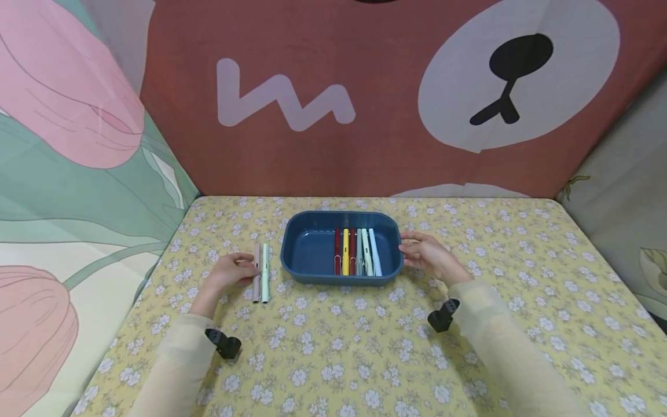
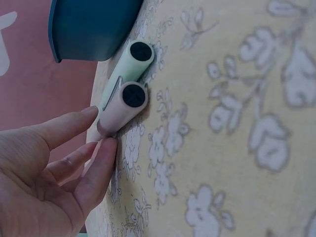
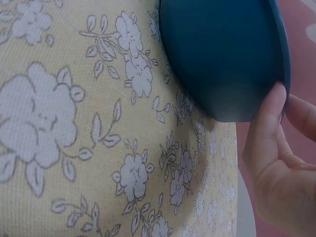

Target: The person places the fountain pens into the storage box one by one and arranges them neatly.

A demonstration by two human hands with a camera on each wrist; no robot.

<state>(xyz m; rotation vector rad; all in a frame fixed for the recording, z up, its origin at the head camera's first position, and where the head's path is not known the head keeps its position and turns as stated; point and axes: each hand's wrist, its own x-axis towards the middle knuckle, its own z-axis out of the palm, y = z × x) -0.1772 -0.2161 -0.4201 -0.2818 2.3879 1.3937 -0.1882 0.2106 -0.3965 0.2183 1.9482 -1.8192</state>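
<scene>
My left hand (image 1: pixel 231 271) pinches a mauve pen (image 2: pixel 121 108) between thumb and fingertips as it lies on the cloth. Close along its right side is a mint green pen (image 1: pixel 265 275); both have clips and dark round ends. Right of these pens stands a blue rectangular box (image 1: pixel 307 279), open at the top. In its right half several pens lie side by side, among them a yellow pen (image 1: pixel 346 252), dark red ones and a light blue pen (image 1: pixel 375 253). My right hand (image 1: pixel 429 255) grips the box's right rim, with the thumb on the outer wall.
A yellow flowered cloth (image 1: pixel 333 347) covers the table. Behind it rises a reddish-brown printed backdrop (image 1: pixel 365 156), and a tulip-patterned curtain (image 1: pixel 78 202) hangs at the left. Each wrist carries a small black camera.
</scene>
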